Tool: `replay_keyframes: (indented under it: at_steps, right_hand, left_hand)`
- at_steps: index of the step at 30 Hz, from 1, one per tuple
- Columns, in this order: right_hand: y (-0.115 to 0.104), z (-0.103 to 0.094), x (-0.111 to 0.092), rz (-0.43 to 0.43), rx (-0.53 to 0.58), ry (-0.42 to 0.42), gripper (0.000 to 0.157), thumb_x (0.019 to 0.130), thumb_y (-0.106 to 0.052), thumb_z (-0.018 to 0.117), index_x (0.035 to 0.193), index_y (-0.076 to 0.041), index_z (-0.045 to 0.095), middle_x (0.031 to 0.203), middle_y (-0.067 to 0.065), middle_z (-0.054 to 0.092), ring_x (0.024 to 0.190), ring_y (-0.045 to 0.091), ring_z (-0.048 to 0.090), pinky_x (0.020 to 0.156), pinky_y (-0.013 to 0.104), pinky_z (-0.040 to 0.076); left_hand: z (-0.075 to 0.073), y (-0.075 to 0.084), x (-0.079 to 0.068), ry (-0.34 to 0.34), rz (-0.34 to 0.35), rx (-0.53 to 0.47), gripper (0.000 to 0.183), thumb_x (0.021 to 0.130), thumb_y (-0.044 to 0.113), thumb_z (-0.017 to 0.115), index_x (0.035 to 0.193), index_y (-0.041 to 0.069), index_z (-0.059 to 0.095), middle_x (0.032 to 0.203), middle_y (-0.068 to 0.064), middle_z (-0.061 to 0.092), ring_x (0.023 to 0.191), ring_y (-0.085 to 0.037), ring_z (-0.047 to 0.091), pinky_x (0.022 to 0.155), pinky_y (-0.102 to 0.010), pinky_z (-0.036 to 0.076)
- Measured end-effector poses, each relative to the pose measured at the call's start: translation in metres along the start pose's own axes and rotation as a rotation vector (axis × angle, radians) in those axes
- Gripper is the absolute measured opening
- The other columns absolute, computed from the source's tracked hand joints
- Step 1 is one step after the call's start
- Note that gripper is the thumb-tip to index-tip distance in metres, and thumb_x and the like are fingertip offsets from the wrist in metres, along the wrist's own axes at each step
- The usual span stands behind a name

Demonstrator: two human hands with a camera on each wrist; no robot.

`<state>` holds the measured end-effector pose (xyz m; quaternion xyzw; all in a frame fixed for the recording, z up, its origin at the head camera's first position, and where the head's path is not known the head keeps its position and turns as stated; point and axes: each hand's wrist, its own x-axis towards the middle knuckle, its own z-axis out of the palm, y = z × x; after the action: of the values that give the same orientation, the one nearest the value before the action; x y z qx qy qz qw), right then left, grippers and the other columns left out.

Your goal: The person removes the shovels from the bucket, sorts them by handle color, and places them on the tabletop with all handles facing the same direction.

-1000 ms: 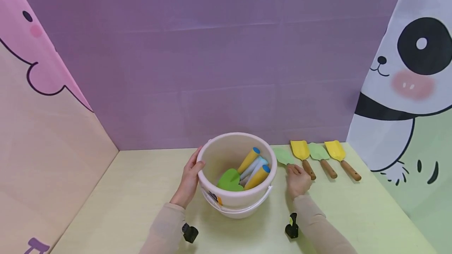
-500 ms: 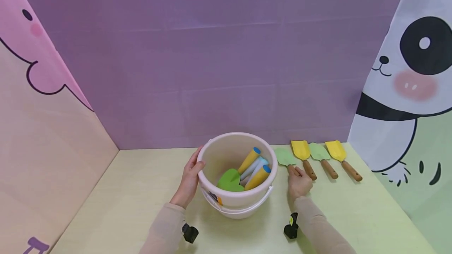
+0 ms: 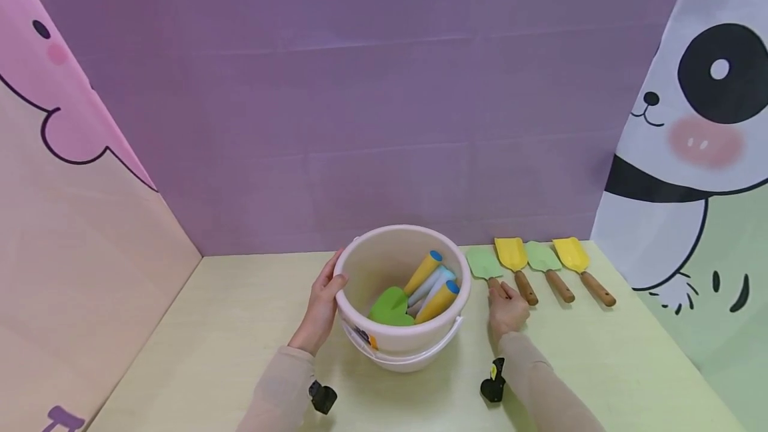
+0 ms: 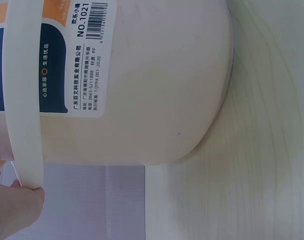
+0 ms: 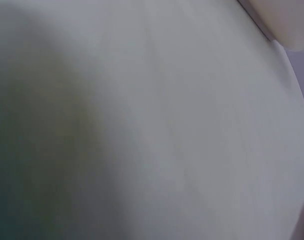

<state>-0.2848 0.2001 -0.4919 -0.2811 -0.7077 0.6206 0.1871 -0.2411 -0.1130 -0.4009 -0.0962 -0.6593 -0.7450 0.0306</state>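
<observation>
At lower centre, the left hand point(image 3: 321, 302), fingers curled round the side, grips a pale pink bucket point(image 3: 397, 339); just right, the right hand point(image 3: 509, 312) pinches a green-bladed trowel point(image 3: 485, 263).

Leftmost green shovel point(image 3: 485, 263): its blade shows broader and flatter than a second ago, when it looked narrower and more tilted
Wooden handle point(image 3: 495, 287): a longer stretch shows between the blade and the right hand point(image 3: 509, 310) than a second ago
Right hand: sits very slightly lower than a second ago
Black wrist camera point(image 3: 493, 387): has crept a touch leftward in the head view
Panda drawing point(image 3: 690, 135): appears slightly higher than half a second ago, as the head view has tilted
Pink drawing point(image 3: 60, 82): appears slightly lower and farther left
</observation>
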Motion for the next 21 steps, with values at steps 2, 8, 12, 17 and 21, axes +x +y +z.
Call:
replay_keyframes:
  at_steps: [2,8,12,17,21]
  right_hand:
    - [-0.0008,0.0003,0.0014,0.000,0.002,-0.018,0.039,0.088,-0.012,0.058,0.124,0.002,0.054,0.125,0.024,0.054,0.119,0.034,0.049,0.097,0.043,0.041]
    - [-0.0008,0.0012,0.0055,-0.012,-0.067,-0.048,0.040,0.089,-0.013,0.057,0.127,0.001,0.053,0.130,0.022,0.050,0.124,0.034,0.043,0.099,0.044,0.038]
    - [-0.0004,0.0029,0.0074,-0.006,-0.063,-0.055,0.042,0.090,-0.015,0.056,0.128,0.000,0.051,0.131,0.022,0.049,0.123,0.034,0.045,0.098,0.043,0.040]
    - [-0.0004,0.0037,0.0078,0.015,-0.063,-0.061,0.042,0.091,-0.017,0.056,0.129,-0.001,0.051,0.132,0.021,0.049,0.122,0.033,0.047,0.098,0.042,0.041]
    - [0.0002,0.0041,0.0079,0.012,-0.072,-0.067,0.042,0.091,-0.018,0.056,0.129,-0.001,0.050,0.133,0.021,0.048,0.123,0.033,0.045,0.098,0.043,0.040]
  left_hand:
    - [0.0005,-0.0001,-0.0001,0.007,-0.004,-0.002,0.057,0.091,0.013,0.040,0.146,0.009,0.024,0.150,-0.009,0.024,0.125,-0.022,0.036,0.103,-0.044,0.031]
    - [0.0019,0.0012,-0.0008,0.008,-0.009,-0.014,0.057,0.091,0.012,0.039,0.146,0.011,0.025,0.151,-0.007,0.023,0.126,-0.023,0.034,0.105,-0.048,0.028]
    - [0.0011,0.0014,0.0002,-0.005,-0.002,-0.014,0.056,0.092,0.013,0.039,0.146,0.013,0.024,0.152,-0.006,0.019,0.129,-0.025,0.031,0.105,-0.048,0.027]
    - [0.0005,0.0009,0.0003,-0.009,-0.003,-0.017,0.057,0.092,0.012,0.039,0.146,0.011,0.022,0.152,-0.007,0.020,0.130,-0.027,0.031,0.105,-0.048,0.027]
    - [0.0006,0.0001,-0.0008,-0.003,-0.009,-0.011,0.057,0.091,0.013,0.039,0.146,0.012,0.023,0.151,-0.007,0.021,0.128,-0.025,0.032,0.104,-0.046,0.028]
